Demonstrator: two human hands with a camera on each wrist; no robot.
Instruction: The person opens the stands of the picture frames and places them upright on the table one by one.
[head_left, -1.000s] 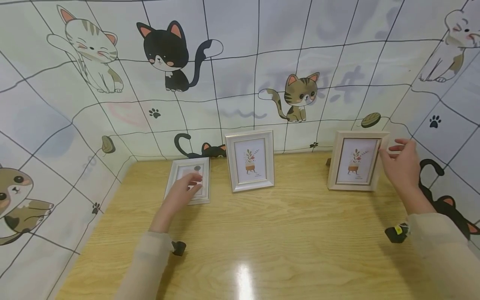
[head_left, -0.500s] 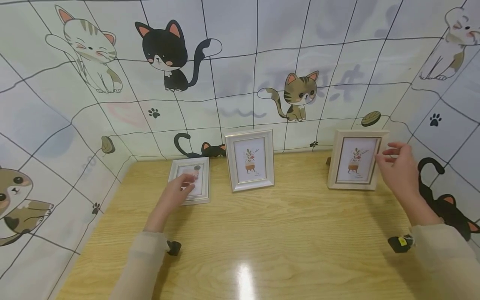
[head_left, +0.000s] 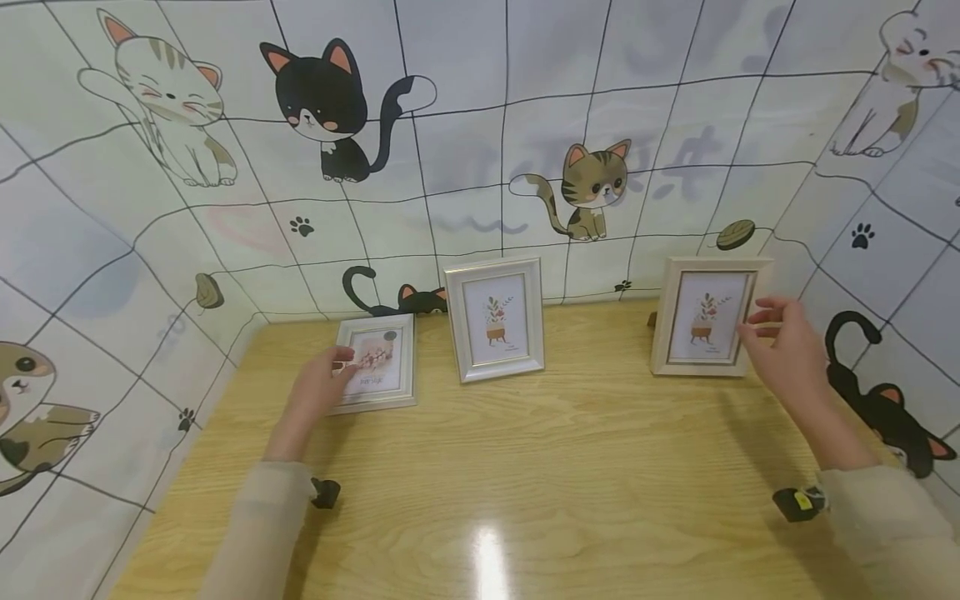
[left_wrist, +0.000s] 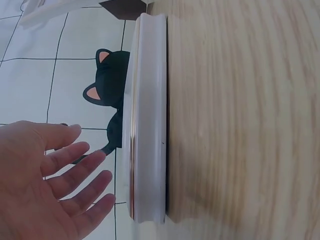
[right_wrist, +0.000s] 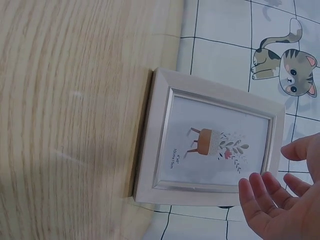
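My left hand [head_left: 318, 379] hovers, fingers loosely bent, over the left side of a white picture frame [head_left: 386, 367] that lies flat on the table. From the left wrist, this frame shows edge-on, with the fingers [left_wrist: 82, 187] apart from it. On the right stands a cream picture frame [head_left: 707, 317] with a print of a potted plant. My right hand [head_left: 783, 346] is beside its right edge, fingertips overlapping the border in the head view. In the right wrist view the fingers [right_wrist: 272, 192] are loosely spread and grip nothing. A silver-white picture frame [head_left: 497, 321] with the same plant print stands between them.
A wood-grain table [head_left: 525, 467] carries the frames along its back edge. Behind and at both sides hangs a white wall covering [head_left: 465, 167] with black grid lines and cartoon cats. Small black cameras [head_left: 798, 504] sit at both wrists.
My left hand has drawn left and toward me, uncovering more of the flat frame's picture. My right hand has shifted slightly left and toward me. The frames stay in place on the table.
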